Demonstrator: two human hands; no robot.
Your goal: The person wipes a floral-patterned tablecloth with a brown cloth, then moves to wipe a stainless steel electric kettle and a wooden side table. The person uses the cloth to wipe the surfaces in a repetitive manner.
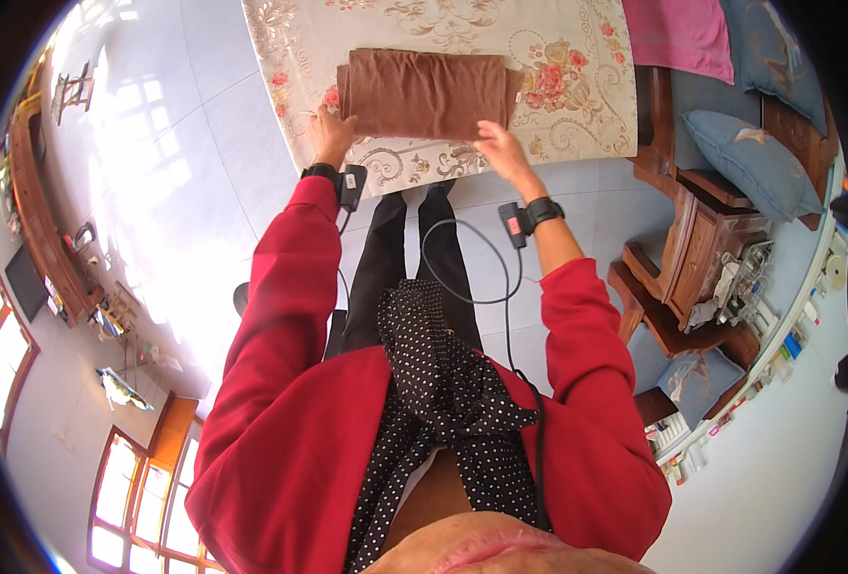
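A folded brown cloth point(424, 94) lies on a floral tablecloth, with its layers showing at both ends. My left hand point(330, 134) is at its lower left corner, thumb and fingers apart, touching or very close to the cloth. Just below the cloth's lower right edge is my right hand point(505, 153), its fingers loosely extended and apart, with nothing visible in them. Dark devices with cables are strapped to both wrists.
The table point(587, 124) has its near edge in front of my legs. On the right stand wooden seats with blue cushions point(749, 163), a pink cloth point(682, 38) and a small wooden cabinet point(692, 258). A long wooden furniture piece point(55, 220) runs along the left.
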